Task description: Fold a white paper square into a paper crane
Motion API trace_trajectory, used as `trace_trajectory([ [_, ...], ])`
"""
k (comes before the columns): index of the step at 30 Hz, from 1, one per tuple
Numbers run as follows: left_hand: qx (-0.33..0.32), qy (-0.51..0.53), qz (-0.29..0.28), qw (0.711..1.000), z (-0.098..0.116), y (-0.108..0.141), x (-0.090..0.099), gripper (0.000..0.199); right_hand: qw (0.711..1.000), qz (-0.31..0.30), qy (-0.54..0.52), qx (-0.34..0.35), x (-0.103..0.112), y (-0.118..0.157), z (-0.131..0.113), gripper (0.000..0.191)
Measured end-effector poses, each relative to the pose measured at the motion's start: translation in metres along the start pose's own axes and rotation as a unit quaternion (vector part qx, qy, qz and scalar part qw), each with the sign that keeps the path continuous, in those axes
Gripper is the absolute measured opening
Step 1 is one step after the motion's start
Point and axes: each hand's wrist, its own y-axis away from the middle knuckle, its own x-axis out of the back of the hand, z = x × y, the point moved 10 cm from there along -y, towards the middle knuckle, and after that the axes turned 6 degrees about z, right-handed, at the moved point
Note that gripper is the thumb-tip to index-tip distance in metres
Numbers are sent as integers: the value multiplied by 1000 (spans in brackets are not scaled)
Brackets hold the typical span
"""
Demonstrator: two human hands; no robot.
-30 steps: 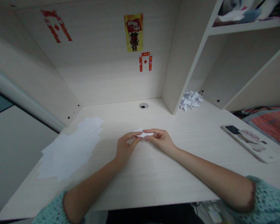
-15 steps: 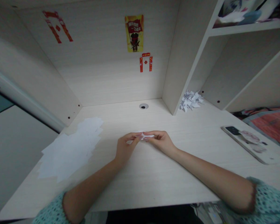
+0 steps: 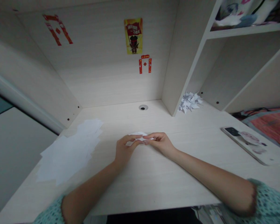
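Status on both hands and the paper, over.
Left hand and right hand both pinching small white paper. Paper partly hidden by fingers. Phone off to the right, not in the way.

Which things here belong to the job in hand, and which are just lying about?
Part of the job:
white paper, pinched by left hand and right hand
flat sheets, left, probably
paper pile beside the divider, probably

Apparently unrelated:
phone
red cloth
yellow card on the back panel
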Motion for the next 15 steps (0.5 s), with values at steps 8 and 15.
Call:
trace_trajectory([
  [8,-10,6,-19,1000,5,-2,0,8,999,-3,34,9,-1,0,-5,18],
  [15,26,37,-8,999,-3,-1,0,12,1000,6,27,14,2,-1,-5,19],
])
